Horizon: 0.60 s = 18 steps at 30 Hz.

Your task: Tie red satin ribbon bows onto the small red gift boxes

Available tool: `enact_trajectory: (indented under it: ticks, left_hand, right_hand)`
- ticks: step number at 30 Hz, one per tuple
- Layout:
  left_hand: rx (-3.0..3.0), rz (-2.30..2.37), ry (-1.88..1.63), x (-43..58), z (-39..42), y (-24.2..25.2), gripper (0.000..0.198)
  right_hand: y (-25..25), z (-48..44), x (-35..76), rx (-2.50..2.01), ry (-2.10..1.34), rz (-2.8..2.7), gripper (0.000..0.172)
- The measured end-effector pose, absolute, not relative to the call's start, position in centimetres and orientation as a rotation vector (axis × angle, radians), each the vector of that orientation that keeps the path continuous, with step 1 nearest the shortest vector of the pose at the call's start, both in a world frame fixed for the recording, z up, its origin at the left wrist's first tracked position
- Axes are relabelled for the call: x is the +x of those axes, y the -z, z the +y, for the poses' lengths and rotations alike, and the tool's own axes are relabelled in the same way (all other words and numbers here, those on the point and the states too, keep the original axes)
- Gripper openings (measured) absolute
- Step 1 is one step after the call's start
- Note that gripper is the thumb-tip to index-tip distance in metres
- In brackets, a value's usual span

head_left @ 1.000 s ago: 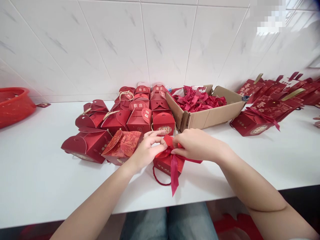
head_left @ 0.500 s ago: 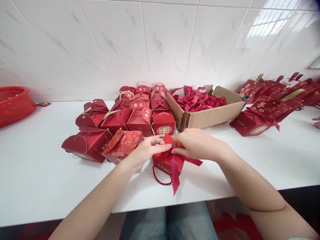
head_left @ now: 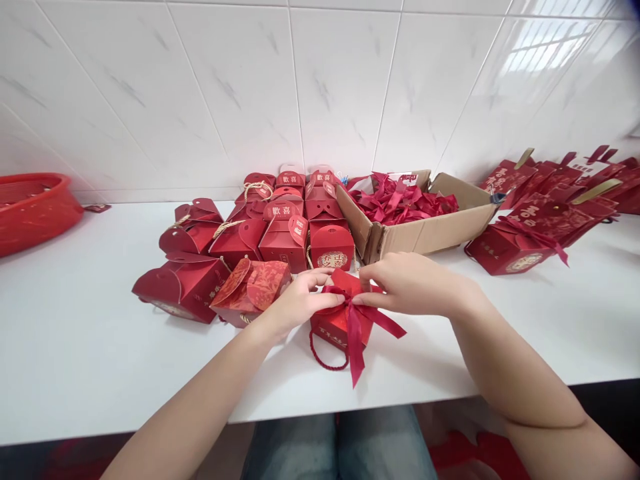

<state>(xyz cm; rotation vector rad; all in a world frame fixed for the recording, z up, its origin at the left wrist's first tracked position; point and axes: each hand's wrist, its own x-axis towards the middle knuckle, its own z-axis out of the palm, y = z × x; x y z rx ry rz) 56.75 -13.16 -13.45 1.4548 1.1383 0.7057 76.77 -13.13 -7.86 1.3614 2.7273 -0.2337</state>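
A small red gift box [head_left: 336,322] with a cord handle sits near the front edge of the white counter [head_left: 80,347]. A dark red ribbon [head_left: 358,331] is knotted on its top, two tails hanging down the front. My left hand [head_left: 299,299] pinches the ribbon's left loop. On the other side my right hand [head_left: 406,284] pinches the right loop, fingers closed.
Several closed red gift boxes [head_left: 260,233] are clustered just behind the hands. An open cardboard box [head_left: 425,230] full of red ribbons stands at back right. Flat red boxes [head_left: 545,207] pile at far right. A red basket [head_left: 30,207] sits far left.
The ribbon on the box has gone from loose loops to a tighter bow between my hands. The view shifted slightly right; the hands stay on the box top.
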Motion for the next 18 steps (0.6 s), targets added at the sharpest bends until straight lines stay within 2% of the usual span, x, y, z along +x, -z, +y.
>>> enact_trajectory:
  ticks: [3,13,18]
  left_hand:
    - [1.465,1.13,-0.72,56.7,-13.1,13.6,0.021]
    - [1.663,1.138,-0.735,56.9,-13.3,14.1,0.037]
    - [1.774,1.158,-0.754,57.3,-13.5,14.6,0.043]
  right_hand:
    - [7.5,-13.0,77.2,1.373,0.253,2.668,0.039]
    - [7.9,-13.0,77.0,1.365,0.188,2.643,0.026]
    - [8.2,-13.0,77.0,1.337,0.211,2.62,0.028]
